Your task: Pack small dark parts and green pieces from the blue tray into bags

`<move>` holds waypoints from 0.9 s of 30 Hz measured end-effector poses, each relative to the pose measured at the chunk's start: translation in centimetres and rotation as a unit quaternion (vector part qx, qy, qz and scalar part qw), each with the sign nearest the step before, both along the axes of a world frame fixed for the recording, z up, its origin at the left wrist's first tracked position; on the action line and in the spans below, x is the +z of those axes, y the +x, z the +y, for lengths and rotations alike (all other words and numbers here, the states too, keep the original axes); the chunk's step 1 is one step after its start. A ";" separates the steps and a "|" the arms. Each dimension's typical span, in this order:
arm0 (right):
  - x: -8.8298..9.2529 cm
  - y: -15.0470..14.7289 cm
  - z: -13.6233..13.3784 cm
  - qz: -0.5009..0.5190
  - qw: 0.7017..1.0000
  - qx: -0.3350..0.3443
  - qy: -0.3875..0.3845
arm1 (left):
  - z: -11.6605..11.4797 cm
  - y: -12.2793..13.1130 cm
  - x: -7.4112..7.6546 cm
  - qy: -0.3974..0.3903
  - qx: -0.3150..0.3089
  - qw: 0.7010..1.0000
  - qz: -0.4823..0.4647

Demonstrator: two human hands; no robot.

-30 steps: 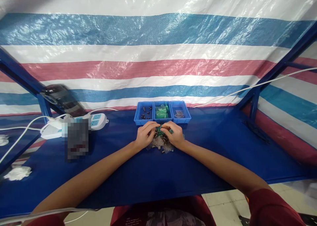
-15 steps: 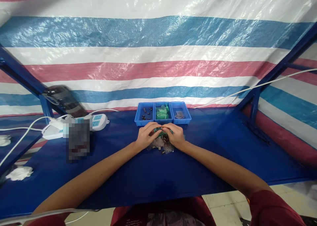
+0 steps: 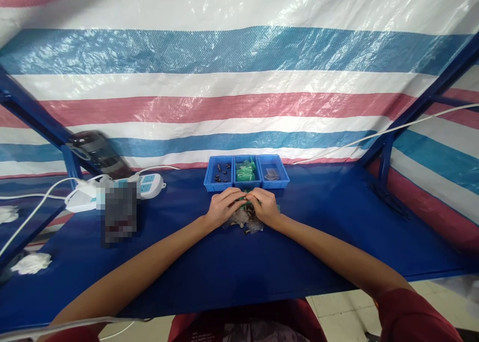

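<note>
My left hand (image 3: pixel 221 208) and my right hand (image 3: pixel 265 205) meet over a small heap of parts (image 3: pixel 245 219) on the blue table (image 3: pixel 232 262). The heap holds green pieces, dark pieces and clear plastic bags. Both hands have their fingers curled and pinch a small green piece (image 3: pixel 244 200) between them. Just beyond the hands stand three blue trays: the left tray (image 3: pixel 218 173) with dark bits, the middle tray (image 3: pixel 245 171) with green pieces, the right tray (image 3: pixel 273 172) with grey flat parts.
A white power strip (image 3: pixel 147 183) with cables lies at the left, beside a blurred dark block (image 3: pixel 119 213). A dark bottle-like object (image 3: pixel 95 151) leans on the blue frame. Crumpled white tissue (image 3: pixel 32 263) lies at the far left. Striped tarpaulin (image 3: pixel 239 82) closes the back.
The hands stay together over the heap; the fingers have shifted slightly on the green piece. The view has drifted a little downward.
</note>
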State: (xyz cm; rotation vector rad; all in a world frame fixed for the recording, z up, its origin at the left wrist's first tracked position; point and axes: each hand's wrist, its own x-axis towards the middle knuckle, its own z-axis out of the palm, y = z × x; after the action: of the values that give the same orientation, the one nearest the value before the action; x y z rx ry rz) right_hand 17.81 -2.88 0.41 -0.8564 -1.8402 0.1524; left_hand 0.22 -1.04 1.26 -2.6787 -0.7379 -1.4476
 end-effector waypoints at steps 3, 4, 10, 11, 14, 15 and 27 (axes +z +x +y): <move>0.0 0.0 0.1 0.003 1.000 0.002 0.001 | 0.0 0.0 0.0 -0.013 -0.001 1.000 0.003; 0.0 -0.1 0.1 0.004 1.000 0.002 -0.001 | -0.1 -0.1 0.0 -0.017 -0.001 1.000 0.003; 0.1 -0.1 0.0 0.016 1.000 0.001 -0.017 | -0.4 -0.1 0.4 -0.041 0.013 0.999 -0.013; 0.2 -0.1 0.0 0.017 1.000 0.003 -0.018 | -0.4 -0.1 0.5 -0.046 0.015 0.999 -0.015; 0.3 -0.1 0.0 0.019 1.000 0.006 -0.018 | -0.5 0.0 0.6 -0.060 0.019 0.998 -0.020; 0.3 -0.1 0.0 0.020 1.000 0.007 -0.019 | -0.5 0.0 0.5 -0.063 0.020 0.998 -0.022; 0.5 -0.1 -0.2 0.035 0.999 0.009 -0.018 | -0.1 -0.3 0.2 -0.039 0.005 0.999 -0.022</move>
State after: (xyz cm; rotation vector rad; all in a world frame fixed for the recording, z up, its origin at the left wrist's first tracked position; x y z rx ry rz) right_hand 17.71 -3.13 0.93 -0.8493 -1.7856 0.2241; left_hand -0.08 -1.17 1.42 -2.7033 -0.8257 -1.5117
